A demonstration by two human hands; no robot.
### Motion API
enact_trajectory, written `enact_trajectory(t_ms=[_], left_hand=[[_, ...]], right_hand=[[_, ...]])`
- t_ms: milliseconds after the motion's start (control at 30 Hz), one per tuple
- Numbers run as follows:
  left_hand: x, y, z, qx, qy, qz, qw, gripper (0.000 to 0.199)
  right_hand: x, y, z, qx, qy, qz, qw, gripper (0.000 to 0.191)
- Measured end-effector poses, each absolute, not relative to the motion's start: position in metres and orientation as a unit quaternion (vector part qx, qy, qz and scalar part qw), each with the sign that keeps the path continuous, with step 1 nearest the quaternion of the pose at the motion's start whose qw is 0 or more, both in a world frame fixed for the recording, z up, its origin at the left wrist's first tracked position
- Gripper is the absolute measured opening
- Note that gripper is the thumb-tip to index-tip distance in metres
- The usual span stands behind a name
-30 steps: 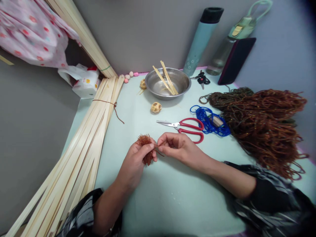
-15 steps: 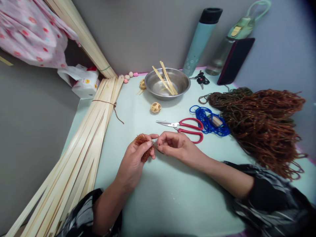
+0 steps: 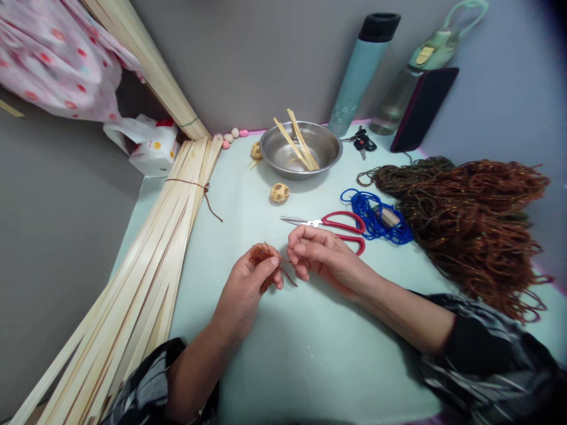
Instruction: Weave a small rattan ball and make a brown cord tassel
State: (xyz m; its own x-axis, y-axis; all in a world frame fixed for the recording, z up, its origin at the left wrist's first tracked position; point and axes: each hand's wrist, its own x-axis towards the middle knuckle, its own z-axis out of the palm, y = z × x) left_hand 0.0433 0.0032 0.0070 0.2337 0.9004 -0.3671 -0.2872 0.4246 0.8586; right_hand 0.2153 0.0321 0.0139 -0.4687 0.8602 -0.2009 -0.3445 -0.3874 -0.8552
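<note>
My left hand (image 3: 241, 289) is closed on a small bundle of reddish-brown yarn (image 3: 260, 256), pinched between thumb and fingers. Loose strand ends poke out past the thumb, and one brown strand (image 3: 289, 276) hangs over the table. Just to the right, my right hand (image 3: 321, 251) has its fingers curled and thumb pressed in. A thin strand runs from the bundle to its fingertips, which grip it. Red-handled scissors (image 3: 343, 222) lie behind my right hand, which partly covers one handle. Beyond them sits a small woven ball (image 3: 280, 193).
A metal bowl (image 3: 270, 159) holding pale strips stands at the back. Long wooden strips (image 3: 172, 236), tied together, lie on the left. Blue cord (image 3: 376, 221) and heaped brown yarn (image 3: 482, 218) lie right. Bottles (image 3: 363, 74), a phone (image 3: 425, 109) and keys (image 3: 363, 141) are behind.
My right hand has turned, its fingers loosened and lifted slightly right of the bundle. My left hand has shifted slightly right, with the loose strand end now showing between the hands.
</note>
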Motion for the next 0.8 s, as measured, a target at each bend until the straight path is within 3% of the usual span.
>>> enact_trajectory(t_ms=[133, 433, 567, 733, 800], left_hand=[[0.043, 0.002, 0.004, 0.345, 0.452, 0.419, 0.709, 0.014], [0.042, 0.0, 0.0, 0.384, 0.451, 0.424, 0.685, 0.013], [0.043, 0.0, -0.003, 0.42, 0.445, 0.429, 0.664, 0.013], [0.042, 0.0, -0.003, 0.446, 0.443, 0.387, 0.675, 0.013], [0.041, 0.0, -0.002, 0.44, 0.441, 0.364, 0.692, 0.014]], right_hand=[[0.214, 0.031, 0.015, -0.356, -0.483, 0.715, 0.36, 0.026], [0.216, 0.028, 0.019, -0.388, -0.609, 0.614, 0.317, 0.019], [0.217, 0.022, 0.017, -0.436, -0.739, 0.412, 0.308, 0.014], [0.219, 0.02, 0.008, -0.44, -0.859, 0.022, 0.26, 0.021], [0.222, 0.024, 0.005, -0.458, -0.858, -0.041, 0.231, 0.022]])
